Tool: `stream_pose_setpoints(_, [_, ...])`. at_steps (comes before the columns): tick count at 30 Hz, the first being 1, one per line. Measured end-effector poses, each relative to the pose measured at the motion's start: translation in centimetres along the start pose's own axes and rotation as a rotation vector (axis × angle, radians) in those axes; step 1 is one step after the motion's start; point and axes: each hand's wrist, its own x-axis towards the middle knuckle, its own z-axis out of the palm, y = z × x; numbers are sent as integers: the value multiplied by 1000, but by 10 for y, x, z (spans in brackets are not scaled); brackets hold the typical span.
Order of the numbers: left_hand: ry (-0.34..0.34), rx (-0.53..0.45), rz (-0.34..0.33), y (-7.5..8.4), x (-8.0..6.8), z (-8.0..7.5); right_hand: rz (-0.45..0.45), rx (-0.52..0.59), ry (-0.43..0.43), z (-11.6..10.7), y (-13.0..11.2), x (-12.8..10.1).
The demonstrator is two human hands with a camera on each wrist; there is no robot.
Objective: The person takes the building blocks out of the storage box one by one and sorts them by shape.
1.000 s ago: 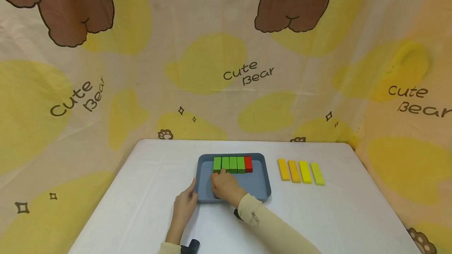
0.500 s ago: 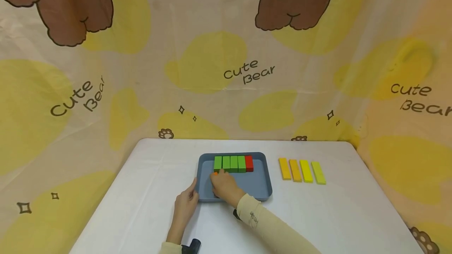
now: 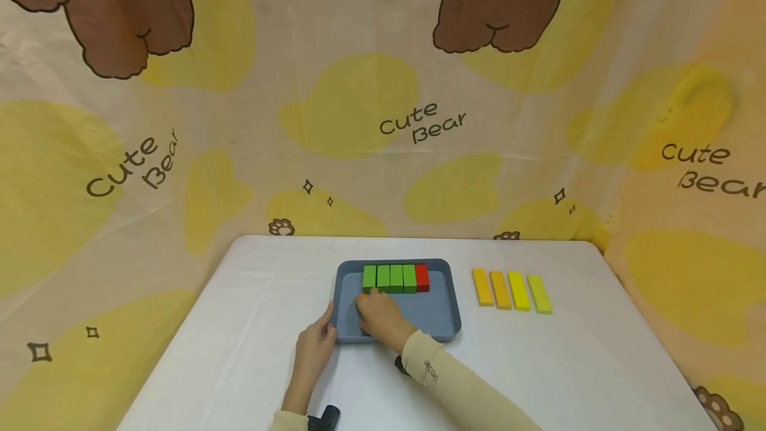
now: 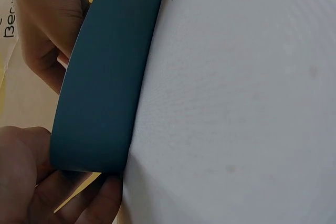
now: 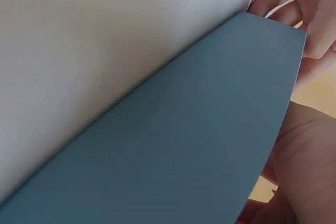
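A blue-grey tray (image 3: pixel 439 318) lies on the white table. Along its far side stand several green blocks (image 3: pixel 396 277) in a row, with a red block (image 3: pixel 421 277) at the row's right end. My left hand (image 3: pixel 315 344) grips the tray's near left corner; in the left wrist view its fingers (image 4: pixel 107 198) curl at the tray's outer wall. Inside the tray, my right hand (image 3: pixel 382 316) pinches an orange block (image 3: pixel 363 296), just in front of the leftmost green ones. Most of that block is hidden by the hand. Both wrist views mainly show the tray's outer wall.
Right of the tray, two orange-yellow blocks (image 3: pixel 482 287), a yellow block (image 3: pixel 518 290) and a yellow-green block (image 3: pixel 540 294) lie side by side on the table (image 3: pixel 586 351). A bear-patterned cloth (image 3: pixel 335 105) hangs behind the table.
My right hand and the orange block have shifted very slightly left within the tray. The left hand stays at the tray's corner.
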Motion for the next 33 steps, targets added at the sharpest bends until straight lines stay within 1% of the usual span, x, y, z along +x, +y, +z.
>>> stream_pose_setpoints(4, [-10, 3, -3, -1, -2, 1, -14, 7, 1, 3, 2, 0])
stream_pose_setpoints(8, [-12, -4, 1, 0, -2, 1, -8, 45, -20, 3, 4, 0])
stream_pose_setpoints(11, [2, -2, 13, 0, -2, 1, 4, 83, -31, 0, 6, 0])
stream_pose_setpoints(13, [12, 3, 25, 0, -2, 1, 17, 107, -37, -3, 9, -1])
stream_pose_setpoints(17, [35, 14, 47, 1, 0, 2, 78, 173, -47, -17, 19, -1])
stream_pose_setpoints(20, [32, 11, 50, 1, 1, 2, 136, 235, -60, -30, 32, -3])
stream_pose_setpoints(23, [27, 16, 49, 1, 1, 1, 173, 269, -49, -42, 49, -6])
stream_pose_setpoints(25, [27, 21, 44, 1, 1, 0, 191, 298, -30, -50, 61, -10])
stream_pose_setpoints(29, [19, 22, 29, 2, 2, -1, 257, 331, 21, -62, 90, -21])
stream_pose_setpoints(33, [7, 24, 14, 2, 2, -2, 330, 340, 43, -70, 124, -34])
